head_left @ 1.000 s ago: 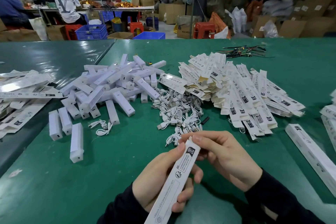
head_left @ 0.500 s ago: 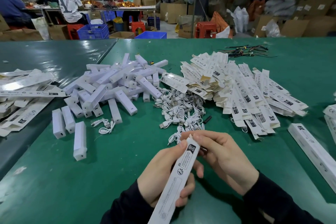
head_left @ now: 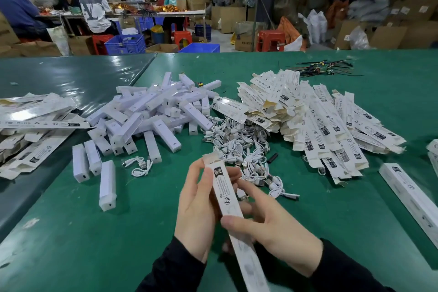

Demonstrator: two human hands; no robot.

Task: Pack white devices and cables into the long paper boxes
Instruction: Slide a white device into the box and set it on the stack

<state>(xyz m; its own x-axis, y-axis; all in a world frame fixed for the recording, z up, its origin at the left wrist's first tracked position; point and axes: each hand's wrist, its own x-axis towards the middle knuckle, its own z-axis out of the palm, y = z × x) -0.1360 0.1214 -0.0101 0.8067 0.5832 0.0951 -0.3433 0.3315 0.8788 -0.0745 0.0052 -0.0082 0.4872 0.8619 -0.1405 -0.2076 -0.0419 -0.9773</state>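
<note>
**Box tilts upright as the right hand slides down its length**

Since the earlier frame the long paper box [head_left: 225,199] has swung up and toward the left, its top end now raised above the cable pile, and the right hand [head_left: 267,227] has dropped from the top flap to the box's middle. The left hand [head_left: 198,206] has climbed, its thumb now lying along the upper face near the printed label.

The box is held in the air between both hands, low and central over the green desk [head_left: 71,232], its far end flap looking open and a little ragged. The left grip is wrapped narrow round the upper part of the box; the right grip pinches its middle, thumb on top, index finger stretched out toward the cables.

Just behind the box lies the tangle of white cables [head_left: 239,147]; to the left the heap of white devices [head_left: 151,111]; to the right the stack of flat boxes [head_left: 320,111]. A filled box [head_left: 412,194] rests at the right edge.

What could go wrong, as I judge it: the end flap appears unsealed, so tilting the box further may let its contents slide out. Squeezing the thin card at mid-length could also crease it, and the outstretched finger might snag a cable loop and drag neighbours along.
</note>
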